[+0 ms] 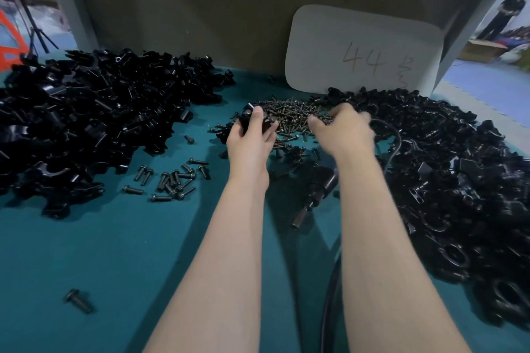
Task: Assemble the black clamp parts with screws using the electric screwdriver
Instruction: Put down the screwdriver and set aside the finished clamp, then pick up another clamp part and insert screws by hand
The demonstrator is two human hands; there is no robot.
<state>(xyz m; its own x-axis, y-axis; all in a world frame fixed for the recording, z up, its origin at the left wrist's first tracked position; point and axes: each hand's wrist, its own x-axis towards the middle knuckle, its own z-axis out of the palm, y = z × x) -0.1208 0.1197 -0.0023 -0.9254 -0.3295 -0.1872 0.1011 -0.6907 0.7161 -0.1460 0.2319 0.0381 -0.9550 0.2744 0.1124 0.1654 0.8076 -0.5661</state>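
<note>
Left hand point(250, 139) grips a clamp part point(246, 118); right hand point(342, 130) blurred over screws point(289, 113).

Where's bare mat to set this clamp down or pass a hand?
Best patch: near-left mat, bordered by the left clamp pile, the loose screws, one lone screw and the left forearm. A narrow strip runs between that pile and the screw heap. Crowded: between the forearms, where the screwdriver and cable lie, and the whole right pile.

Black clamp parts point(86, 112), dark screws point(289, 114), teal table point(114, 252), white card point(361, 49)
</note>
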